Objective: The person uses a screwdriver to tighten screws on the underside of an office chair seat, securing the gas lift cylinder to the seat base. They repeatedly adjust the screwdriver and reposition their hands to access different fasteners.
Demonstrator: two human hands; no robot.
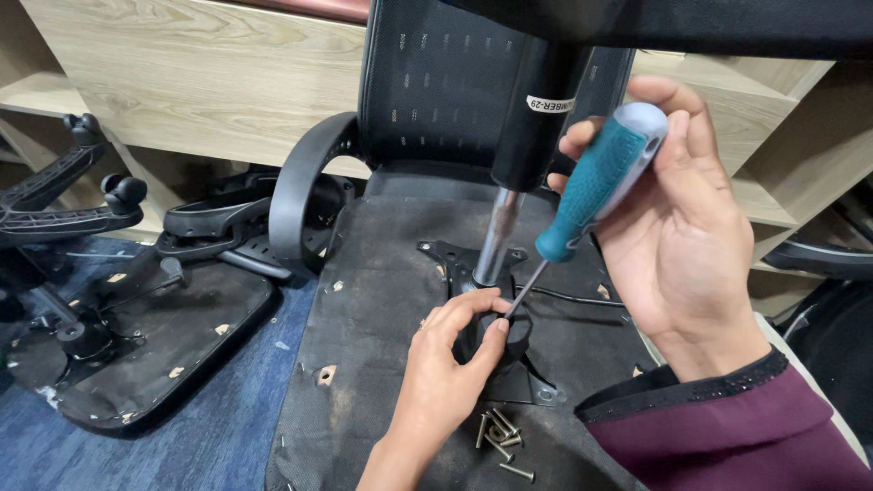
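Teal screwdriver [596, 186] — tip down-left

Loose screws [500, 438] lie low centre on the upturned chair seat [382, 327]; another chair base [136, 355] lies lower left

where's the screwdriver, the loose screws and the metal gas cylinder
screwdriver [596, 186], head view, on its teal handle
loose screws [500, 436], head view, middle of the pile on the seat underside
metal gas cylinder [497, 235], head view, on its shiny shaft
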